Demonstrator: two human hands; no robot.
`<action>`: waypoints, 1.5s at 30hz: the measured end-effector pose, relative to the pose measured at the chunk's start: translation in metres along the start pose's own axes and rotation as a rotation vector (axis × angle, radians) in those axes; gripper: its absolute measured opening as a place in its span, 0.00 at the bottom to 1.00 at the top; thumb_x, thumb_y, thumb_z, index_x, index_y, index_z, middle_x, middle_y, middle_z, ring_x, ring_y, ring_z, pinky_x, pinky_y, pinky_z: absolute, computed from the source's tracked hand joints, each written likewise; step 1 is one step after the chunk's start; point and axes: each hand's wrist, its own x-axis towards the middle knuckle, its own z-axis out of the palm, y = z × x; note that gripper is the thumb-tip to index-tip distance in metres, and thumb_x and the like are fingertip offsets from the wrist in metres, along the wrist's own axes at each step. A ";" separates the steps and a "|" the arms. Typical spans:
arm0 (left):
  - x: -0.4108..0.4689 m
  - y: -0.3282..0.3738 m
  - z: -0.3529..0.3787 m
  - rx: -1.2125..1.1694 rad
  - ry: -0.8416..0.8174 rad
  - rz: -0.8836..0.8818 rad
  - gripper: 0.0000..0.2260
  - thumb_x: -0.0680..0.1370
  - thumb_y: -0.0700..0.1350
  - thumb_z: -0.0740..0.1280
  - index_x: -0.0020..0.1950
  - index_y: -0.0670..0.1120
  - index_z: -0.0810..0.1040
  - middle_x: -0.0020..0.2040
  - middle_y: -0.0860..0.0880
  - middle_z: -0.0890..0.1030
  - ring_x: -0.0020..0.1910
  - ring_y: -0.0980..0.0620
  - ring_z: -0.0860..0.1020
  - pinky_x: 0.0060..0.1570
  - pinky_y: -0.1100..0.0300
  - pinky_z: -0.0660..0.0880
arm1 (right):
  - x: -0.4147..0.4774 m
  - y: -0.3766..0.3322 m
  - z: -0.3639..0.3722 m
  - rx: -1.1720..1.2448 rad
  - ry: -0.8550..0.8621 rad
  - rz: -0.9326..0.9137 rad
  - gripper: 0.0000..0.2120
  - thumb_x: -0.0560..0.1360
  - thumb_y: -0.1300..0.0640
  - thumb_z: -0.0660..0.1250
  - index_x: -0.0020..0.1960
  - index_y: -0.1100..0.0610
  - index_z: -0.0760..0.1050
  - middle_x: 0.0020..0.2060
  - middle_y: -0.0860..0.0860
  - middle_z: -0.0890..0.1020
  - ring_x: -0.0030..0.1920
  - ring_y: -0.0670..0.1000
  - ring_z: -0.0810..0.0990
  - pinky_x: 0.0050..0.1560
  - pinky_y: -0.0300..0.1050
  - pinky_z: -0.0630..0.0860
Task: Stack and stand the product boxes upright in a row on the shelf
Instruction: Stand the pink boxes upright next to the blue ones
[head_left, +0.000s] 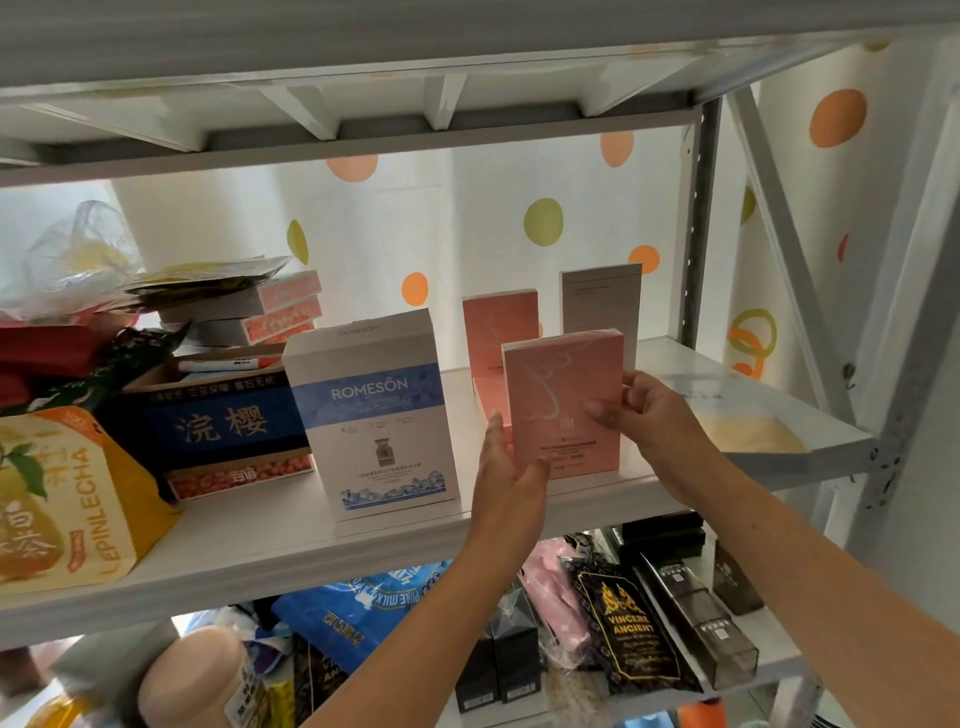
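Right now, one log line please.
front pink box: upright on shelf | left hand: flat on its left side | right hand: grips its right edge | behind: rear pink box, grey box

L hand (506, 467) touches, R hand (647, 410) grips upright pink box (561, 384).

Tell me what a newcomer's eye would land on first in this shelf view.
First, the pink box, upright near the front of the white shelf, with the left hand flat against its left edge and the right hand holding its right edge. Next, the taller white-and-blue ROMESÔN box, standing just to its left.
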 end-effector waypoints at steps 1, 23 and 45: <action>-0.002 0.001 0.000 0.006 0.006 0.011 0.31 0.75 0.48 0.61 0.78 0.55 0.56 0.70 0.55 0.71 0.66 0.56 0.73 0.67 0.50 0.72 | 0.000 0.001 -0.001 -0.022 0.003 0.003 0.24 0.72 0.60 0.73 0.66 0.58 0.73 0.54 0.52 0.85 0.54 0.50 0.84 0.53 0.42 0.80; 0.085 0.086 0.024 0.039 -0.113 0.072 0.26 0.72 0.29 0.57 0.68 0.45 0.73 0.60 0.48 0.81 0.59 0.48 0.78 0.57 0.55 0.76 | 0.073 -0.051 -0.037 -0.235 0.262 -0.054 0.13 0.74 0.65 0.71 0.57 0.57 0.78 0.52 0.54 0.84 0.54 0.58 0.82 0.59 0.60 0.78; 0.109 0.010 0.012 0.546 0.252 -0.096 0.28 0.77 0.39 0.61 0.77 0.49 0.60 0.77 0.49 0.61 0.73 0.47 0.66 0.62 0.53 0.72 | 0.135 0.022 -0.002 -0.444 0.323 0.231 0.18 0.73 0.59 0.73 0.61 0.60 0.77 0.56 0.56 0.83 0.55 0.58 0.81 0.59 0.53 0.77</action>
